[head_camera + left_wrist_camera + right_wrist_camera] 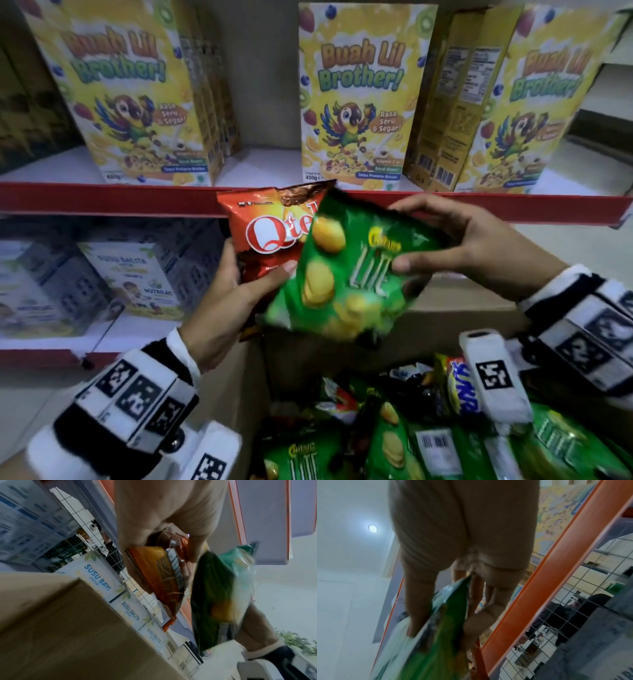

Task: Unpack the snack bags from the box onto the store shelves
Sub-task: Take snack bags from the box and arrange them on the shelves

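Below both held bags, the cardboard box (462, 308) holds snack bags (394, 448).

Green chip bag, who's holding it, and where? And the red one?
Right hand pinches the green bag at its top edge. Left hand grips the red bag by its lower part.

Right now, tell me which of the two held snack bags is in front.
The green Chitato Lite bag, gripped by the right hand, overlaps the red Qtela bag, which the left hand holds behind it.
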{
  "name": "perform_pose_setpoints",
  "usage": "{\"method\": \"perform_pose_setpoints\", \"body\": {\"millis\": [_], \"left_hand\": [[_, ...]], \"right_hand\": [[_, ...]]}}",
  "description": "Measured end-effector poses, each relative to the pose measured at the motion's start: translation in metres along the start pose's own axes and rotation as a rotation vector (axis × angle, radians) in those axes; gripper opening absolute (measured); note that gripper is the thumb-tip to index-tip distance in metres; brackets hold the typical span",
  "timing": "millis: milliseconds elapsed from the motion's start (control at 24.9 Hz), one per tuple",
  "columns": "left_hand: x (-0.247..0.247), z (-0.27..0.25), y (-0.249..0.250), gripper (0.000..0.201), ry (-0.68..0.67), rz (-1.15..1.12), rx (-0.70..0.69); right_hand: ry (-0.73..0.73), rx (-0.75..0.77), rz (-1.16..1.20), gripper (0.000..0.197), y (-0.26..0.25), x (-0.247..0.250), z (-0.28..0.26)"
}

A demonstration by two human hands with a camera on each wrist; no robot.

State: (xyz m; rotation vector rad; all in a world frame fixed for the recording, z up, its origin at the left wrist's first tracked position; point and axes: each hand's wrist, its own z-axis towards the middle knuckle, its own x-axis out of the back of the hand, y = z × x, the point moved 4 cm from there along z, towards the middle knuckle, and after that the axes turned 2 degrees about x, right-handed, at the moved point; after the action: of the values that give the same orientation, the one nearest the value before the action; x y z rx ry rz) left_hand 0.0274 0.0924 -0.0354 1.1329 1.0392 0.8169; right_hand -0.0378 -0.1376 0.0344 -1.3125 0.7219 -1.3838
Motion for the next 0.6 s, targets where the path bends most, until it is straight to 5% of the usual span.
{"method": "perform_pose_setpoints", "body": {"millis": [161,362,483,603], "left_hand": [[-0.021,-0.005,0.002,0.064,-0.164,-0.202,0.081],[-0.028,-0.009,-0.002,0.078,-0.316,-0.293,0.13],[-0.027,-0.012,-0.009,0.095,-0.312,-0.17,0.035],[-0.019,-0.007,-0.018,0.078,-0.227,-0.094,0.025]], "right_hand": [[0.189,0.025,0.14,0.053,-0.003,0.008,0.004],[0.119,-0.045,0.171,0.072,0.003,-0.001,0.003],[0.138,-0.061,0.167,0.071,0.007,-0.009,0.002],[0.201,-0.091,0.176,0.057,0.015,-0.016,0.005]]}}
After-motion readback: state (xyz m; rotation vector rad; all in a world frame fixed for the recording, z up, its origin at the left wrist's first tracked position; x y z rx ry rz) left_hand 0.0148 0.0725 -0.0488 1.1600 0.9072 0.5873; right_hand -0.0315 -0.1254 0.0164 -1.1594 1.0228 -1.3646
